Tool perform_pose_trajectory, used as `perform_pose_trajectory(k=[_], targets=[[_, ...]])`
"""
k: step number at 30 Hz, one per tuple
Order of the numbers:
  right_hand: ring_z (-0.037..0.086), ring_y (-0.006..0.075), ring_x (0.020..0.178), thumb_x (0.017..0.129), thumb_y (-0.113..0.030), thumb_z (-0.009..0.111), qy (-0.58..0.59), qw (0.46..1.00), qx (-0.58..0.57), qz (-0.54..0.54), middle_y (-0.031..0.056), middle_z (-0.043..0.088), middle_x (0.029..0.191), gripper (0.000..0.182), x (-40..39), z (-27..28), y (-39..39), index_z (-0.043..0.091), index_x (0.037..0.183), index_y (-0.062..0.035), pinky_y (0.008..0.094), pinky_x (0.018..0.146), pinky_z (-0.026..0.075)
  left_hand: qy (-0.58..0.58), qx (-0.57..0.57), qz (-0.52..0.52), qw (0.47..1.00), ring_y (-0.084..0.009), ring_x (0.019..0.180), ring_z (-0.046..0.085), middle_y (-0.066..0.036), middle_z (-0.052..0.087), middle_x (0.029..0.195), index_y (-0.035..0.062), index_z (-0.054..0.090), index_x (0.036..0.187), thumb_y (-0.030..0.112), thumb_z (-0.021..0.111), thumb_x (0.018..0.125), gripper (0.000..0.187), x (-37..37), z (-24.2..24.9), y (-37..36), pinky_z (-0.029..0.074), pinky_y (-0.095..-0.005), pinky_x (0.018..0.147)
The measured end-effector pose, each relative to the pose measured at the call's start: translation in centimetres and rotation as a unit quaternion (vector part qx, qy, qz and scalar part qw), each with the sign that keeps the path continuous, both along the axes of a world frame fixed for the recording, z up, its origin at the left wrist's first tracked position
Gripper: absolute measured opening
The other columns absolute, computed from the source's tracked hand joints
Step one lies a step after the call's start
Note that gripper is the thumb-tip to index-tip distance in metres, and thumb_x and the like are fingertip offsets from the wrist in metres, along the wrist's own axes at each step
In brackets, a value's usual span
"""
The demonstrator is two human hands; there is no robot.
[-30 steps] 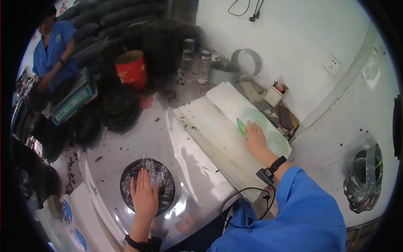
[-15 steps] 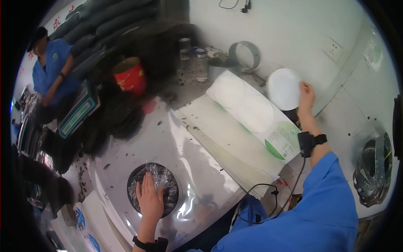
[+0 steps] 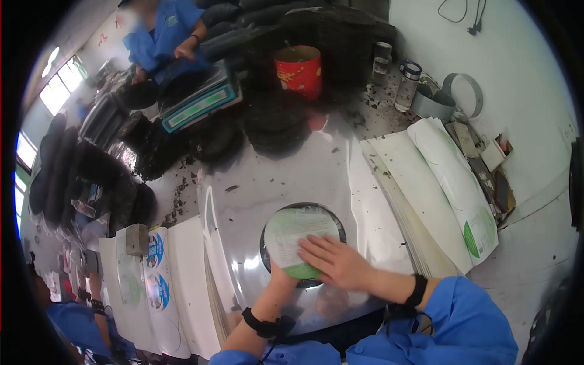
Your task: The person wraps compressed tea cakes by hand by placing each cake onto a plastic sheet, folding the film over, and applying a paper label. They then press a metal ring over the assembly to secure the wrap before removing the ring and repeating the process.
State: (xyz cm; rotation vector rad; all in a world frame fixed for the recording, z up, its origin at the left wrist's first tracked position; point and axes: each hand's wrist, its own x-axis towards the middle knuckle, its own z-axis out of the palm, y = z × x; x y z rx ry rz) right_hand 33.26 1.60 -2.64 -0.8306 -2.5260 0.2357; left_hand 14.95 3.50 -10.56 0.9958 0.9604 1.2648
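A round label [image 3: 291, 228], pale green and white with printed text and a green band, covers most of a dark round cake [image 3: 342, 234], whose rim shows around it. My right hand [image 3: 334, 261] lies on the label's lower right, fingers stretched out over its face. My left hand [image 3: 285, 277] is at the label's lower edge, its fingers hidden beneath it. Under the cake spreads a shiny clear plastic sheet [image 3: 261, 176] on the table.
To the right lie stacked white sheets with a printed label sheet [image 3: 447, 176]. More label sheets [image 3: 173, 292], with a block [image 3: 137, 239], lie left. Behind stand a scale [image 3: 201, 109], dark round cakes [image 3: 274, 131], a red tin [image 3: 298, 73] and a glass bottle [image 3: 407, 88]. A co-worker [image 3: 164, 36] stands behind the scale.
My right hand has brought the round label from the far right onto the dark cake. My left hand, earlier flat on the cake's plastic wrap, is now partly under the label. The view has turned left.
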Motion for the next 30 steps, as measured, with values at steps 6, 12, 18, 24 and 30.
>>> perform_pose_trajectory(k=[6, 12, 18, 24, 30], targets=[[0.026, 0.0337, 0.143, 0.091, -0.053, 0.053, 0.090, 0.957, -0.274, -0.024, 0.0185, 0.029, 0.153, 0.079, -1.3, 4.6, 1.9, 0.031, 0.146, -0.0013, 0.0513, 0.116, 0.017, -0.022, -0.003, -0.029, 0.999, -0.0225, 0.114, 0.058, -0.012, 0.060, 0.124, 0.0036, 0.052, 0.128, 0.018, 0.066, 0.087, 0.045, 0.3, 3.1, 0.0, 0.048, -0.0352, 0.095], [0.017, 0.0377, 0.145, 0.098, -0.051, 0.039, 0.179, 0.938, -0.294, -0.036, 0.0226, 0.020, 0.155, 0.070, -3.5, 0.9, 3.4, 0.027, 0.148, -0.0039, 0.0489, 0.117, 0.010, 0.539, 0.178, -0.044, 0.822, -0.0384, 0.119, 0.053, -0.018, 0.059, 0.123, 0.0011, 0.058, 0.118, 0.007, 0.066, 0.074, 0.045, -2.4, 10.3, -3.2, 0.042, -0.0419, 0.102], [0.016, 0.0383, 0.145, 0.093, -0.053, 0.047, -0.110, 0.987, -0.114, -0.026, 0.0141, 0.020, 0.157, 0.065, -5.7, 1.2, 2.3, 0.031, 0.150, -0.0260, 0.0613, 0.113, 0.010, 0.134, -0.157, -0.033, 0.978, -0.0219, 0.117, 0.056, -0.018, 0.055, 0.131, 0.0001, 0.039, 0.142, -0.009, 0.034, 0.083, 0.059, -8.5, 6.7, -5.0, 0.046, -0.0330, 0.098], [0.025, 0.0364, 0.141, 0.089, -0.033, 0.055, -0.087, 0.989, -0.111, -0.040, 0.0119, 0.031, 0.152, 0.057, -5.8, 0.1, 2.9, 0.041, 0.143, -0.0197, 0.0597, 0.114, 0.013, 0.217, -0.184, -0.044, 0.958, -0.0216, 0.107, 0.061, -0.012, 0.060, 0.120, -0.0060, 0.054, 0.126, 0.007, 0.033, 0.096, 0.039, -10.4, 4.6, -2.0, 0.051, -0.0343, 0.089], [0.037, 0.0270, 0.135, 0.101, -0.039, 0.038, 0.429, 0.833, -0.298, -0.185, 0.0138, 0.046, 0.141, 0.050, -1.6, 1.3, 1.7, 0.050, 0.133, -0.0030, 0.0402, 0.114, 0.026, 0.045, -0.063, -0.060, 0.995, -0.0183, 0.095, 0.061, -0.010, 0.065, 0.108, 0.0005, 0.062, 0.113, 0.033, 0.047, 0.100, 0.039, -7.8, 13.2, -1.3, 0.048, -0.0313, 0.085]])
